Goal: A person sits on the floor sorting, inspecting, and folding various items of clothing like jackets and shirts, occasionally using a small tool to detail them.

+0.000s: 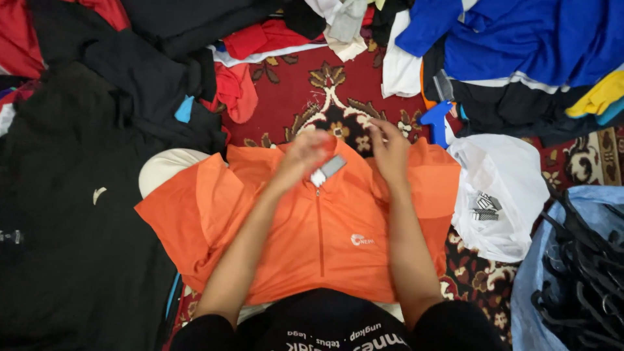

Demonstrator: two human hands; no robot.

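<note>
Orange shirt (325, 234): flat, front up, on lap
Left hand (302, 156): blurred – seems to pinch grey tag (327, 170)
Right hand (390, 153): fingers loosely bent on collar – hold it taut

Orange zip-neck shirt (305, 227) lay flat, front up, on the patterned red carpet (338, 97). Left hand (304, 156) was at the collar, blurred, probably pinching the grey tag (327, 170). Right hand (390, 151) rested on the collar at its 3 o'clock. Blue tagging gun (434, 120) sat at 1 o'clock, white plastic bag (497, 195) at 3, black clothes (71, 195) at 9.
</note>
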